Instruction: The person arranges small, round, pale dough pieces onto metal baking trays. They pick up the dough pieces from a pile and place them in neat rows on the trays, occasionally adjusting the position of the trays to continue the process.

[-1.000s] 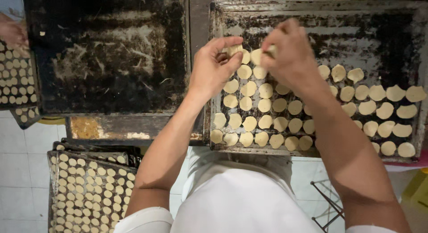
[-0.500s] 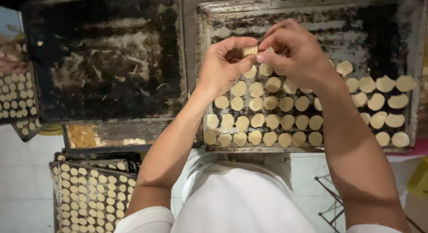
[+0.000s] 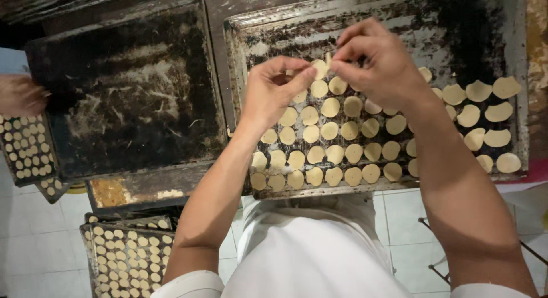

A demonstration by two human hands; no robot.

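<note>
My left hand [image 3: 277, 90] and my right hand [image 3: 374, 61] meet above a worn metal baking tray [image 3: 268, 35], fingertips pinched together on one small pale dough piece [image 3: 323, 65]. Below them the tray carries several rows of flat pale dough rounds [image 3: 334, 152], tightly packed at the near left. Larger, looser rounds [image 3: 485, 112] lie toward the tray's right side. The far part of the tray is bare and blackened.
A dark, scorched empty tray [image 3: 125, 92] lies to the left. Another person's hand [image 3: 20, 95] rests at the left edge, over a tray of small dough rounds [image 3: 25, 149]. A filled tray [image 3: 123, 255] sits lower down, above a white tiled floor.
My hands have come together from slightly apart and shifted a little nearer, now pinching one dough piece between both sets of fingertips. The view has tilted slightly.
</note>
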